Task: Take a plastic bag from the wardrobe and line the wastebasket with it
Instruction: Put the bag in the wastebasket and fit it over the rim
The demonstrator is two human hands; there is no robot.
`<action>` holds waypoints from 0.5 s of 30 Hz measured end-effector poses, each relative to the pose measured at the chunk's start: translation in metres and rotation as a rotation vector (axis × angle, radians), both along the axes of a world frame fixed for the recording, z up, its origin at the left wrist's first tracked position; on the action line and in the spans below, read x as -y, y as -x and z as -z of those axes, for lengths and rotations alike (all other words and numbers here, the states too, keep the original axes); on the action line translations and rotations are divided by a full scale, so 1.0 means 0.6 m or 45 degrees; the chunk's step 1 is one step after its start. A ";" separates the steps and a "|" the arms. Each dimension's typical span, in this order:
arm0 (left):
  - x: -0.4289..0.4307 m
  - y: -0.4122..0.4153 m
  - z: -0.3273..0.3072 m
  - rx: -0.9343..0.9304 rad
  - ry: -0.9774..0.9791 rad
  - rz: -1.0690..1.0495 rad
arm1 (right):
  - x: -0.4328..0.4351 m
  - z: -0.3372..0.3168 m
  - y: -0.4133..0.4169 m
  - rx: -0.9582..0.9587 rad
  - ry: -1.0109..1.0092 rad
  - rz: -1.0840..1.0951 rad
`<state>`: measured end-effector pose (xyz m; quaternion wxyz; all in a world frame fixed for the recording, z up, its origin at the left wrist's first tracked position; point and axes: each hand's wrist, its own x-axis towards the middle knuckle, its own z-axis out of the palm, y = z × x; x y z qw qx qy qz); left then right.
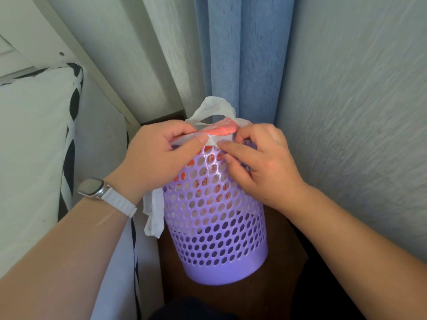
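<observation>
A purple perforated wastebasket [217, 236] stands on a dark brown floor in a narrow corner. A white plastic bag with red print [215, 112] sits inside it, and red shows through the holes. One bag handle sticks up at the far rim; another handle [153, 213] hangs down the basket's left side. My left hand [159, 155] pinches the bag's edge at the near rim. My right hand [256, 162] pinches the same edge just to the right, fingers pressed against the basket wall.
A blue curtain [242, 56] hangs behind the basket. A textured pale wall [358, 112] closes the right side. A white mattress with black-patterned bedding [41, 139] and a white frame [76, 49] stand close on the left.
</observation>
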<state>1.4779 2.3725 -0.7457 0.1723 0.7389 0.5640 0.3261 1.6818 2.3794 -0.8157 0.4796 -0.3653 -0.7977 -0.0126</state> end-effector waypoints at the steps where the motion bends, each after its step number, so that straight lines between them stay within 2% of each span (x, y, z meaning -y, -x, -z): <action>1: 0.000 0.000 0.001 -0.022 0.003 -0.021 | 0.001 -0.002 0.000 0.003 0.001 0.006; 9: -0.001 -0.001 0.007 -0.214 -0.038 -0.026 | -0.005 -0.025 -0.006 0.045 0.219 0.148; 15: 0.003 -0.002 0.007 -0.371 -0.253 0.117 | -0.015 -0.021 -0.011 0.012 0.268 0.075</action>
